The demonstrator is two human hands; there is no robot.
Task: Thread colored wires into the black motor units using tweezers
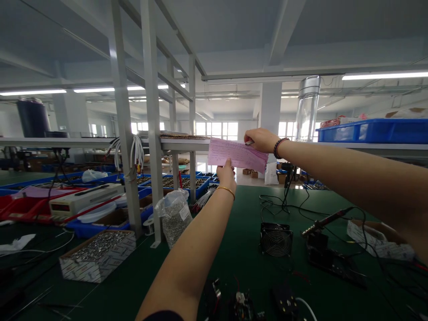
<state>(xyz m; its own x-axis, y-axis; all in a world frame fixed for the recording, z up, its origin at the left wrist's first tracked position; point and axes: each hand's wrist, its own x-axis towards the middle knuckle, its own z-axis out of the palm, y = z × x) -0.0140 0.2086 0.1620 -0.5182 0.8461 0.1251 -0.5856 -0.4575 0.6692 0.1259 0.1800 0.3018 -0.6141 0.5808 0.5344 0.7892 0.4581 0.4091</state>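
Note:
A pink sheet of paper with lines of writing or print on it is held up in front of me at shelf height. My left hand is closed on its lower edge, one finger lying against the face of the sheet. At the upper right, my right hand pinches the paper, and a small pale object shows by its fingertips, too small to name. A yellow bangle circles my left wrist and a dark beaded bracelet my right. The words on the sheet are too small to read.
A shelf on metal posts crosses the bench, carrying a clear bottle and a blue bin. On the green bench stand a small fan, a soldering iron, a box of metal parts and a plastic bag of parts.

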